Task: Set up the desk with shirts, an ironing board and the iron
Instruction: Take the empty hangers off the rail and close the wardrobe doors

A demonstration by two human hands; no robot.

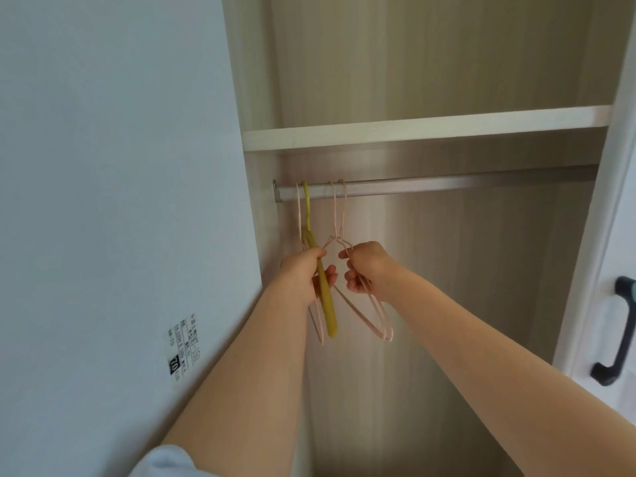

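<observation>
Reaching: both arms stretch up from the bottom of the frame into an open wardrobe, meeting at the hangers in the middle.
Left hand (306,275): fingers curl around the yellow-green hanger (325,297) — a pale pink hanger (316,325) hangs in the same bunch, partly behind the palm.
Right hand (366,266): fingers pinch the shoulder wires of two pink wire hangers (377,316), just right of the left hand.
Rail (447,187): a metal bar crossing the frame's middle, under a white shelf (413,129); all four hooks sit on it near its left end.
Key relation: the hooks lie straight above both hands, and each hanger's neck runs up-and-down — so, as I judge it, coming off means lifting upward first, then drawing back. Neither hand is clearly nearer the rail.
Shirts, ironing board, iron: none in view; the hangers are bare.
Stage: likely an early fetch from the wardrobe, with the desk out of sight.
Surroundings: a labelled pale wall (103,166) at the left, a door with a dark handle (617,332) at the right edge.
</observation>
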